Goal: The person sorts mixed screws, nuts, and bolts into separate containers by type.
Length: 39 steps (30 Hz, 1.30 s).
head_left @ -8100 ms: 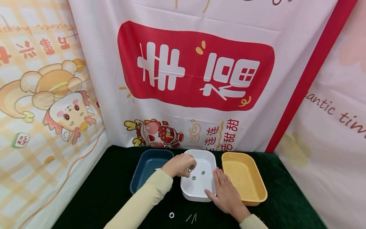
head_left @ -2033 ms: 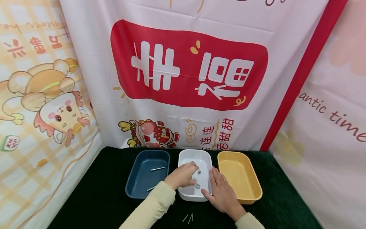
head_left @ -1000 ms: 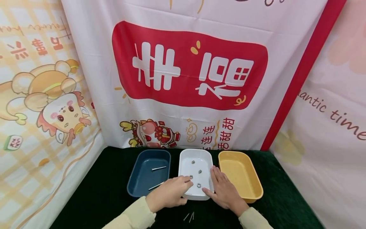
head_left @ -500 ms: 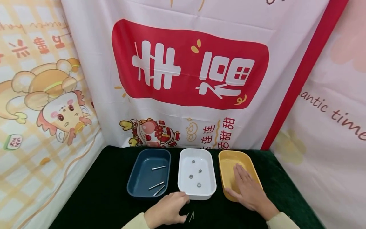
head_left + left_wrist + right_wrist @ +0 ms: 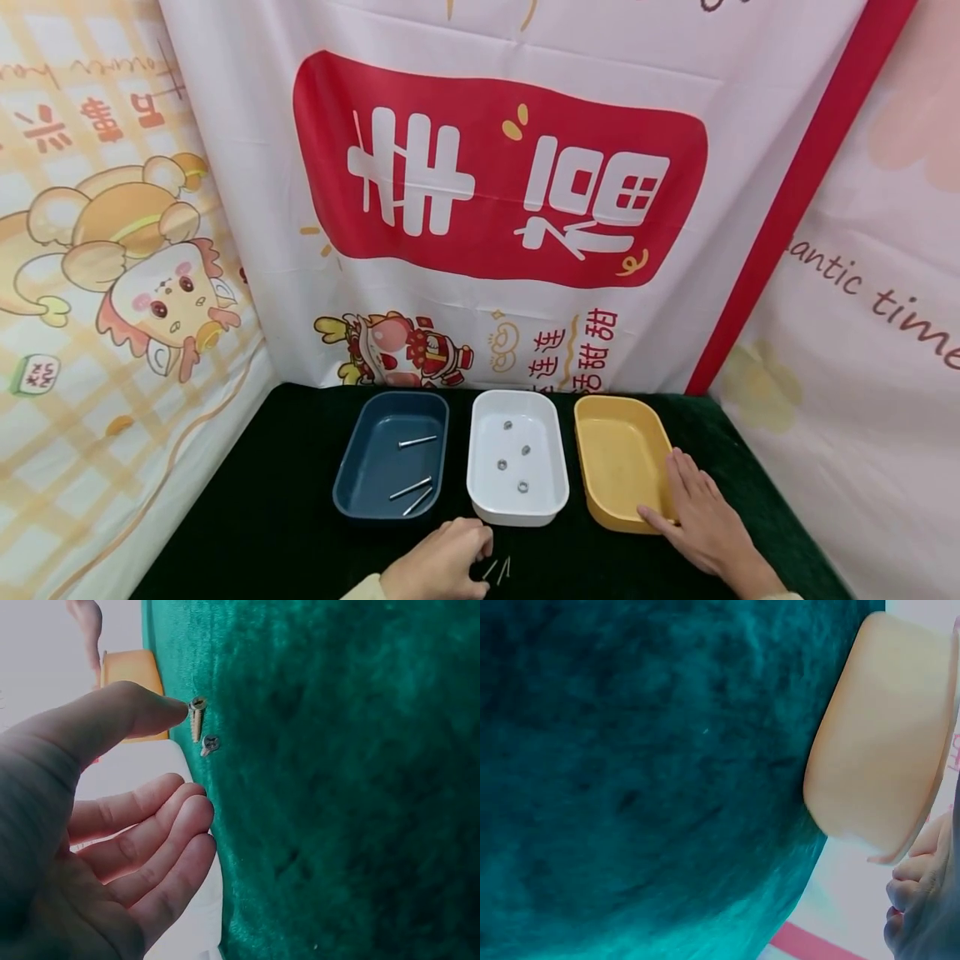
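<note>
My left hand (image 5: 442, 560) hovers low over the dark green cloth, thumb and fingers apart with nothing between them. Just beside its fingertips lie a few small screws (image 5: 490, 571). The left wrist view shows one brass-coloured screw (image 5: 196, 724) by the thumb tip and a second screw (image 5: 210, 744) below it. On the far side, my right hand (image 5: 705, 525) rests with straight fingers along the right rim of the yellow tray (image 5: 622, 467). In the right wrist view only part of that hand (image 5: 919, 892) shows, at the lower right, by the tray's rim.
A white tray (image 5: 517, 510) holding several metal nuts (image 5: 522, 487) stands in the middle. Left of it, a blue tray (image 5: 367, 450) contains three long bolts (image 5: 410, 488). Printed cloth hangings (image 5: 495, 175) rise behind and at both sides.
The loose nut has gone from the cloth, and the white tray holds more nuts. My left hand has moved from there down to the screws; my right hand went from white to yellow tray.
</note>
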### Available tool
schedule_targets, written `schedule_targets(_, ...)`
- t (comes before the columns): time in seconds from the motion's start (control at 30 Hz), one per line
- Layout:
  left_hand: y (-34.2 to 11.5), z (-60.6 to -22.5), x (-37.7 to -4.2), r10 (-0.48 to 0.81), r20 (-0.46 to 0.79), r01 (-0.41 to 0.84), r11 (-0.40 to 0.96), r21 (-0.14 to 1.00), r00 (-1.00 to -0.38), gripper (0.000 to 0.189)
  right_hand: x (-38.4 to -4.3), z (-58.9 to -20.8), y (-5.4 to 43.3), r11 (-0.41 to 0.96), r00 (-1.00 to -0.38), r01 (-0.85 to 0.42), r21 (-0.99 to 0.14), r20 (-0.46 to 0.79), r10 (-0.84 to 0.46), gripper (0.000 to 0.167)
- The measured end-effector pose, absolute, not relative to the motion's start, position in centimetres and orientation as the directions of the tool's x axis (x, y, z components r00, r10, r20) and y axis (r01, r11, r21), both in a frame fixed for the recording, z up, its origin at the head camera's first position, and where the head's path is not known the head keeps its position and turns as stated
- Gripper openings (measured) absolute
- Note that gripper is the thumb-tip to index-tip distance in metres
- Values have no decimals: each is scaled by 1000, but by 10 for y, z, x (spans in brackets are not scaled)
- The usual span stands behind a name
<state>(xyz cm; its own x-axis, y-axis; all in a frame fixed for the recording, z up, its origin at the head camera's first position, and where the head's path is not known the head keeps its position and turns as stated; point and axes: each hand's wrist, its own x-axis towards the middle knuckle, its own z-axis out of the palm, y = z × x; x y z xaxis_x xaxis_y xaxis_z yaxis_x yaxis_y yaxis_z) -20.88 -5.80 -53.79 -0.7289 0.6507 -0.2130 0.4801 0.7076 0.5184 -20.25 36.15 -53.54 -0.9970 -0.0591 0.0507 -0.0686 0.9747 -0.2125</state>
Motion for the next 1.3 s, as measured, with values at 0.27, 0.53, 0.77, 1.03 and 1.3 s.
schedule_targets(0.27, -55, -547, -211, 649, -252, 479, 723, 498, -718, 20, -199, -542, 378, 965, -1000, -15, -263, 13, -12, 113)
schedule_targets(0.53, -54, -549, -214, 669, -239, 496, 703, 509, -704, 17, -197, -551, 379, 959, -999, -32, -280, 11, -30, 109)
schedule_targets(0.77, -52, -546, -215, 678, -212, 508, 689, 517, -704, 16, -199, -554, 383, 962, -998, -51, -267, 39, -42, 107)
schedule_targets(1.03, -50, -549, -215, 689, -169, 533, 671, 515, -704, 19, -199, -553, 381, 972, -999, -45, -229, 19, -42, 108)
schedule_targets(1.3, -51, -553, -219, 705, -163, 539, 651, 534, -691, 20, -199, -549, 379, 975, -999, -45, -217, 19, -41, 107)
